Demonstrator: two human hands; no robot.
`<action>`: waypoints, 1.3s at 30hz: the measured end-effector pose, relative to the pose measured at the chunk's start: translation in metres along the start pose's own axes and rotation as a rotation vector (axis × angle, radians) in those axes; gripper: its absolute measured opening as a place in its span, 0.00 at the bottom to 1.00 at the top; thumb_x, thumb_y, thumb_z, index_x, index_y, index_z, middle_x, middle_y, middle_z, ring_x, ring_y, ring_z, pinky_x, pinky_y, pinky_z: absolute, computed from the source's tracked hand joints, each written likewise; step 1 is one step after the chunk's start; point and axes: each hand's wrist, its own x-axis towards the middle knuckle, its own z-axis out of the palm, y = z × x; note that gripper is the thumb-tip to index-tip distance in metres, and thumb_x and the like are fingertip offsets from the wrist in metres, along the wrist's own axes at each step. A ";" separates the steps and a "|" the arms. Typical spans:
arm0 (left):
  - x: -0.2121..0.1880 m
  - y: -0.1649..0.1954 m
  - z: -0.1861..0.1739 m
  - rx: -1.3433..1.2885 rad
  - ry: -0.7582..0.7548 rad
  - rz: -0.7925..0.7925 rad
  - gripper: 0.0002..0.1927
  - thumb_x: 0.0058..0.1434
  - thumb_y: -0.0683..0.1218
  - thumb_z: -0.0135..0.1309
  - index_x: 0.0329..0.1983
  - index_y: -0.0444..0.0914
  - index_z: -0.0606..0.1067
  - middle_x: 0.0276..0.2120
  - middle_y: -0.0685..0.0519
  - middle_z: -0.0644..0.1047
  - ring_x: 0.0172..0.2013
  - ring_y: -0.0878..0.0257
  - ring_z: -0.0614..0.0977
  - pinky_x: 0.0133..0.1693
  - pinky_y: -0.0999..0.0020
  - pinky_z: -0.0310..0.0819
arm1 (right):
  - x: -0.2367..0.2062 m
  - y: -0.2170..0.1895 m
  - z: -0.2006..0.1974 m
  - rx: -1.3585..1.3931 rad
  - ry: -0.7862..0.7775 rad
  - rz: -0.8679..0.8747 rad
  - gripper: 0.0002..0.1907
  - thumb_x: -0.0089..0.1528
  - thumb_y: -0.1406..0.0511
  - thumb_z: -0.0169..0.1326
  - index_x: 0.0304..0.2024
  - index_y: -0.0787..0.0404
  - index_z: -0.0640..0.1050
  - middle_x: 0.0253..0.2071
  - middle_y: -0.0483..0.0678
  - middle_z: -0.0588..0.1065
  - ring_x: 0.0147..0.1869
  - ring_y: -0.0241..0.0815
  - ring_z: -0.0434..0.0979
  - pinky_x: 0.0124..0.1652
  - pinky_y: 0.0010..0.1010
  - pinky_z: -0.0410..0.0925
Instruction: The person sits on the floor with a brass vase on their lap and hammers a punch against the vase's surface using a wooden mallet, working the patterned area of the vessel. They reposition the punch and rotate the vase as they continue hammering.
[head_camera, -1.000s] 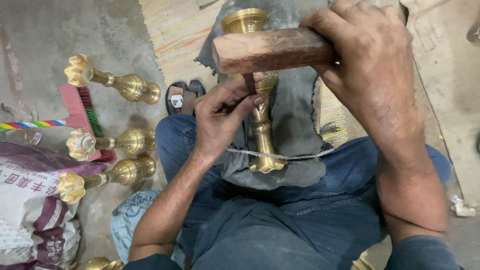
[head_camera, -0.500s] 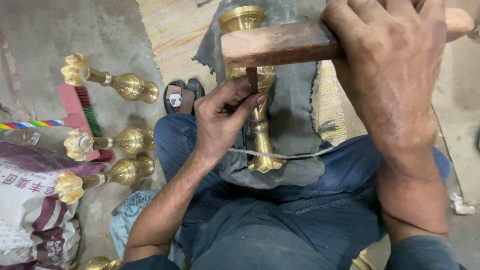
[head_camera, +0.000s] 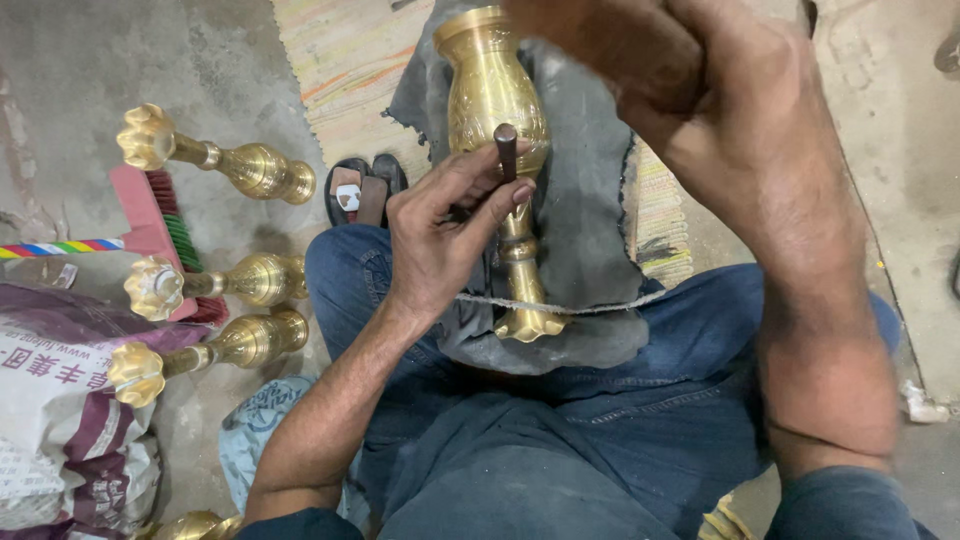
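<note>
Left hand (head_camera: 440, 240) pinching a short dark steel punch (head_camera: 506, 150), fingers closed around its shaft, tip set against the belly of an engraved brass vase (head_camera: 492, 110). Right hand (head_camera: 740, 130) raised high and blurred, fist apparently curled; what sits inside it impossible to tell from here.

Vase lying lengthwise on a dark grey cloth (head_camera: 590, 230) across the lap, mouth pointing away, scalloped foot (head_camera: 530, 322) toward the body, a thin cord (head_camera: 600, 306) stretched over the stem just above that foot. Blue denim trousers (head_camera: 520, 440) beneath.

Handling, as a judgement: solid-looking brass, likely heavy and fully rigid, polished and probably slick, prone to rolling on its round body. Best grip probably at the narrow ringed stem or the flared foot, not the smooth bulge. Surface finely chased, so easily marked by a slipped point.

Off to the left on bare concrete floor (head_camera: 90, 60): three more brass vases (head_camera: 255, 170) on their sides, flower-shaped feet outward, a red-backed brush (head_camera: 160, 215), a printed sack (head_camera: 60, 420). A woven mat (head_camera: 350, 60) and a dark sandal (head_camera: 360, 190) beyond the knee.
</note>
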 end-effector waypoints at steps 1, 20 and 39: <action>0.000 0.000 0.000 0.018 0.010 -0.023 0.17 0.67 0.38 0.64 0.58 0.34 0.76 0.48 0.50 0.83 0.44 0.66 0.87 0.46 0.73 0.86 | -0.002 0.000 0.001 0.004 -0.023 0.009 0.14 0.59 0.70 0.68 0.42 0.63 0.77 0.39 0.50 0.77 0.46 0.53 0.80 0.47 0.47 0.70; 0.000 -0.003 0.000 -0.063 -0.008 -0.030 0.19 0.69 0.35 0.62 0.63 0.32 0.75 0.53 0.47 0.82 0.49 0.64 0.87 0.50 0.71 0.86 | 0.008 -0.001 0.010 0.523 -0.111 0.376 0.16 0.62 0.68 0.65 0.49 0.63 0.73 0.36 0.52 0.75 0.42 0.52 0.79 0.41 0.43 0.68; 0.002 0.000 -0.003 -0.054 -0.036 -0.011 0.20 0.69 0.37 0.64 0.64 0.36 0.76 0.46 0.52 0.82 0.43 0.68 0.85 0.45 0.75 0.82 | -0.013 0.006 0.016 0.212 -0.005 0.128 0.17 0.60 0.72 0.63 0.49 0.64 0.74 0.41 0.54 0.74 0.48 0.57 0.76 0.48 0.46 0.67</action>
